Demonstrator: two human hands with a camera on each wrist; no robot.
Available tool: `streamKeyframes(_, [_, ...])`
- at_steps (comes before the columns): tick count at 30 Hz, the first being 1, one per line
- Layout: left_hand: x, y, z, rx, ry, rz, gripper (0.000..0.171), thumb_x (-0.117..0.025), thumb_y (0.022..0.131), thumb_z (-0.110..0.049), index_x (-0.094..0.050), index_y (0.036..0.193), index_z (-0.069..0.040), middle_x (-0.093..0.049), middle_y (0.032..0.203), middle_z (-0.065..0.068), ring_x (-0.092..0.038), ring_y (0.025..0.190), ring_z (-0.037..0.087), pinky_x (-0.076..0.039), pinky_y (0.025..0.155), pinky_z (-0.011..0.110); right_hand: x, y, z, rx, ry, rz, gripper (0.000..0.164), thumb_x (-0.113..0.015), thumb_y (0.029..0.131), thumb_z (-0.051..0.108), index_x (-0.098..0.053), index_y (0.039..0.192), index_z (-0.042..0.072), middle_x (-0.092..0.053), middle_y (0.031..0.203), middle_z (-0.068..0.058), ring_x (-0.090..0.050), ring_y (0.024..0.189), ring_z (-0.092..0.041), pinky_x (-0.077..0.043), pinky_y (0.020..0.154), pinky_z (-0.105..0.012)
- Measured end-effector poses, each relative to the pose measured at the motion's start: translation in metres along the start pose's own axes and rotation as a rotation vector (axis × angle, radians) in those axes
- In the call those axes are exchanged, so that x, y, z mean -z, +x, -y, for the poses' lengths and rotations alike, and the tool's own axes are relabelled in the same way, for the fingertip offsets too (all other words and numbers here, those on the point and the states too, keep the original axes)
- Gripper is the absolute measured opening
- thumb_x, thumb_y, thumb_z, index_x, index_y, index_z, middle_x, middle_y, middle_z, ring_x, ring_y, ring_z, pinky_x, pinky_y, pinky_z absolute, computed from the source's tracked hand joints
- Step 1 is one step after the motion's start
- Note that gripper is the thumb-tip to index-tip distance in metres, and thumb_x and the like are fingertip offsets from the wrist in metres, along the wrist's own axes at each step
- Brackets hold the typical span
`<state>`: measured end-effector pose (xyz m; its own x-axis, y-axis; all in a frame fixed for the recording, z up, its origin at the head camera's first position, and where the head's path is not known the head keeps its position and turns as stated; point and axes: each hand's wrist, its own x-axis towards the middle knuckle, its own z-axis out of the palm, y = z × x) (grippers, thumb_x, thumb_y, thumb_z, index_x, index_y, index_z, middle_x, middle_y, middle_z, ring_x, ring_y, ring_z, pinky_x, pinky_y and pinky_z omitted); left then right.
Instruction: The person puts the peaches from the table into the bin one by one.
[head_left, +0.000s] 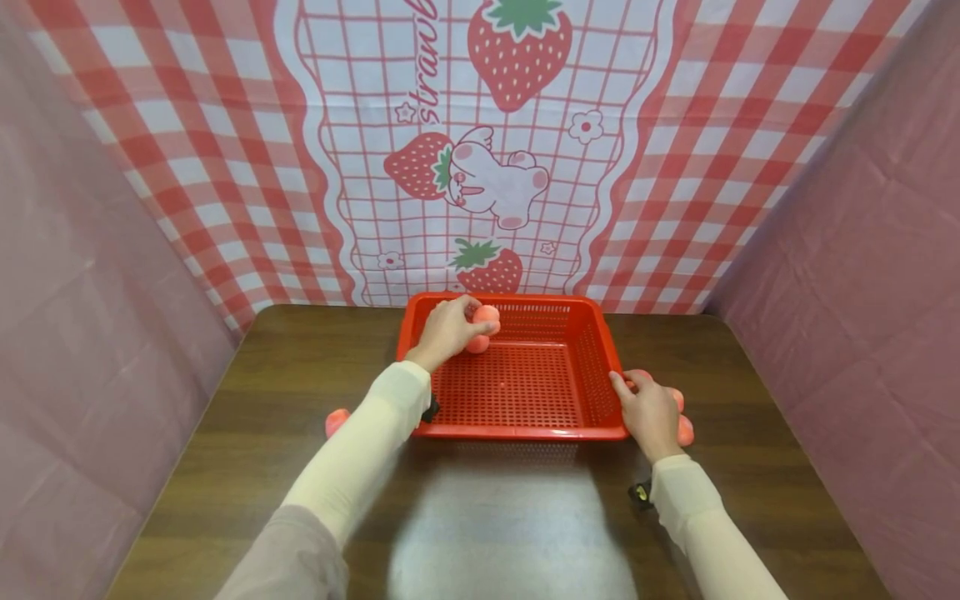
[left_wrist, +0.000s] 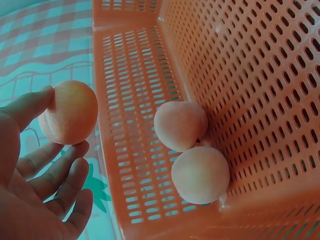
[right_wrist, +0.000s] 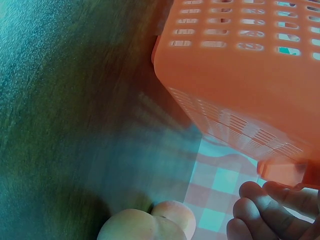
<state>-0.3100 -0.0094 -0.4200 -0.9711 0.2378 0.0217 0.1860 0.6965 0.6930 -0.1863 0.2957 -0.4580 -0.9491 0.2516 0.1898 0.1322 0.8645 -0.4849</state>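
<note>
I see a red slotted basket (head_left: 517, 432) centre frame, two round peaches (left_wrist: 201, 175) inside, one peach (head_left: 486, 315) held at its upper left, loose peaches (head_left: 685, 430) at right.

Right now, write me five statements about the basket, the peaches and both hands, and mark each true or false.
1. The left hand holds a peach. True.
2. The basket is empty. False: the left wrist view shows two peaches inside.
3. The basket stands on the table. True.
4. No peach lies left of the basket. False: at least one peach does.
5. The right hand is at the basket's right side. True.
</note>
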Motion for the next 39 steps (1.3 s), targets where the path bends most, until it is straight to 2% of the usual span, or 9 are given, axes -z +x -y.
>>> streamKeyframes(8, [-0.008,0.003,0.002,-0.02,0.015,0.006,0.052,-0.072,0.085,-0.045,-0.06,0.127,-0.016,-0.065,0.114,0.004,-0.058,0.104,0.024,-0.051,0.087,0.041,-0.003,0.001,-0.001,0.01,-0.01,-0.016,0.047,-0.051,0.099,0.044,-0.069,0.112,0.003,-0.073,0.089,-0.017,-0.062,0.071,-0.031,-0.049,0.065,-0.043])
streamKeyframes(14, [-0.013,0.006,0.004,-0.027,0.045,0.022,0.053,-0.072,0.085,-0.044,-0.06,0.128,-0.015,-0.065,0.115,0.005,-0.059,0.103,0.023,-0.051,0.087,0.04,-0.003,0.002,0.002,0.004,0.0,-0.015,0.047,-0.051,0.099,0.044,-0.068,0.114,0.002,-0.073,0.09,-0.017,-0.062,0.072,-0.031,-0.049,0.067,-0.044])
streamKeyframes(18, [-0.019,0.006,0.007,-0.029,0.057,0.031,0.052,-0.072,0.086,-0.042,-0.06,0.127,-0.014,-0.065,0.117,0.006,-0.06,0.104,0.023,-0.051,0.089,0.04,-0.003,0.003,0.002,-0.005,-0.005,-0.012,0.047,-0.051,0.098,0.045,-0.069,0.113,0.003,-0.073,0.09,-0.016,-0.062,0.072,-0.03,-0.049,0.064,-0.041])
streamKeyframes(26, [-0.036,0.009,0.01,-0.05,0.086,0.067,0.049,-0.073,0.085,-0.044,-0.063,0.123,-0.014,-0.067,0.109,0.005,-0.061,0.095,0.021,-0.052,0.08,0.038,-0.003,-0.003,-0.002,-0.021,0.002,-0.002,0.047,-0.053,0.098,0.043,-0.069,0.111,0.001,-0.073,0.087,-0.016,-0.06,0.071,-0.03,-0.049,0.066,-0.041])
streamKeyframes(33, [-0.041,0.009,0.01,0.005,0.118,0.077,0.05,-0.073,0.084,-0.044,-0.062,0.128,-0.022,-0.065,0.119,0.002,-0.057,0.109,0.023,-0.049,0.084,0.043,-0.004,-0.003,-0.003,0.015,0.01,-0.021,0.046,-0.053,0.098,0.042,-0.069,0.109,0.001,-0.073,0.087,-0.017,-0.06,0.069,-0.03,-0.048,0.063,-0.039])
streamKeyframes(39, [-0.043,0.015,0.011,-0.058,0.142,0.093,0.047,-0.074,0.085,-0.036,-0.063,0.127,-0.019,-0.065,0.12,0.005,-0.057,0.112,0.026,-0.048,0.091,0.043,-0.004,-0.002,-0.003,0.007,0.009,-0.022,0.048,-0.053,0.098,0.043,-0.07,0.109,0.0,-0.073,0.087,-0.016,-0.061,0.071,-0.031,-0.049,0.068,-0.044])
